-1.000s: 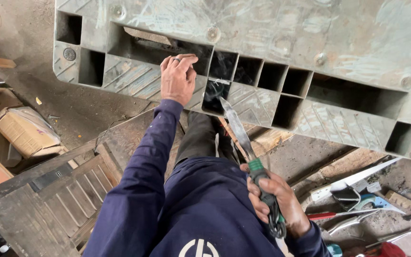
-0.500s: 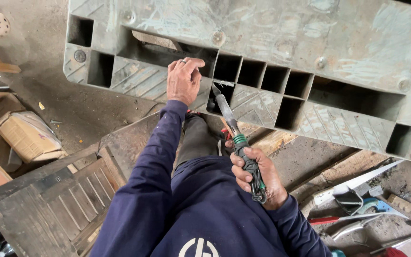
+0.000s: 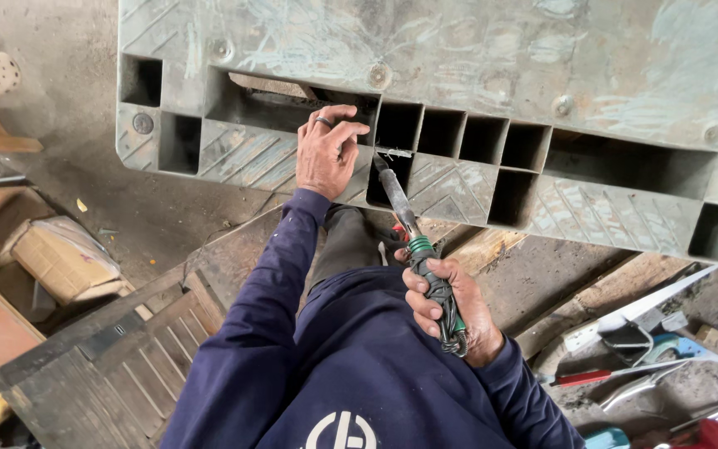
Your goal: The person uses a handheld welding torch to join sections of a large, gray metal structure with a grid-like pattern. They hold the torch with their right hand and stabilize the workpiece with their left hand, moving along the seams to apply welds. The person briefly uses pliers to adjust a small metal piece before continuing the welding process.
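— Pallet (image 3: 475,75) lies tilted on the floor; our left hand (image 3: 326,154) braces its ribbed edge, fingers curled.
— Our right hand (image 3: 446,312) grips the soldering iron (image 3: 405,212), tip in a cell; the ribs look unfinished.

The pallet (image 3: 492,75) is grey-green moulded plastic, matt, scuffed and scratched pale across its top, with ribbed diagonal texture on its side panels and dull metal bolt heads set into it; the soldering iron (image 3: 421,254) has a tarnished, dull metal shaft, a green plastic collar and a grip wound in dark, matt cord, held in the right hand (image 3: 446,312); the left hand (image 3: 326,154) wears a shiny metal ring; the sleeves (image 3: 268,316) are navy knitted cloth, soft and matt; the floor (image 3: 76,91) is rough, dusty concrete; the slatted board (image 3: 118,366) is weathered grey wood, coarse-grained; the cardboard box (image 3: 64,258) is creased brown paper board.
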